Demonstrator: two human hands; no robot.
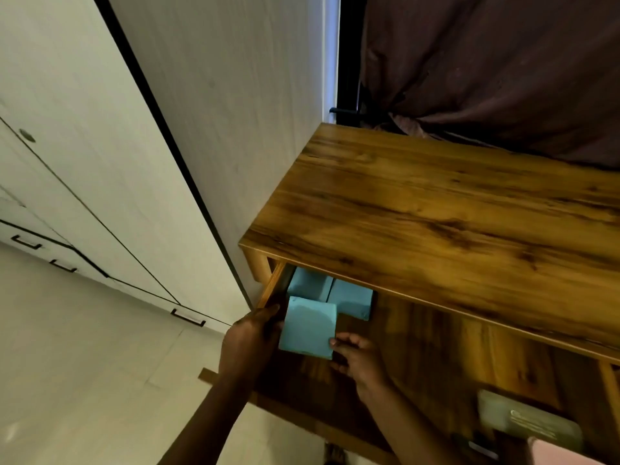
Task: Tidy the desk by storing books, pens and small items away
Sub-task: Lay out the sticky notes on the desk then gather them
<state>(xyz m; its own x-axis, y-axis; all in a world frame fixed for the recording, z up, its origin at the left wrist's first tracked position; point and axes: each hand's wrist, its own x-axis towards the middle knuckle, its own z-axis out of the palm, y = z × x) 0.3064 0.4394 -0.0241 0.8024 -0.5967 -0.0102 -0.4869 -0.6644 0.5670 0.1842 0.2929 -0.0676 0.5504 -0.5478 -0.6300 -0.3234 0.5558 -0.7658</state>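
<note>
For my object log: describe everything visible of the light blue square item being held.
The light blue square item is plain and matte, like card or paper, with a thick right edge. It sits slightly tilted over the open drawer of the wooden desk. The left hand grips its left edge; the right hand pinches its lower right corner. Two similar blue items lie behind it.

Drawer (419, 347) open under surface (436, 213) at its 6 o'clock edge. Rear-left box (308, 285) and rear-right box (352, 302) touch side by side in the drawer's 10 o'clock corner. Front box (307, 328) is at their 6 o'clock. Left grip (250, 333) holds its 9 o'clock side, right grip (359, 359) its 4 o'clock corner. Pouch (526, 417) in the drawer's 4 o'clock end, well apart. Wardrobe (84, 146) at surface's 9 o'clock, curtain (486, 68) at 12.
</note>
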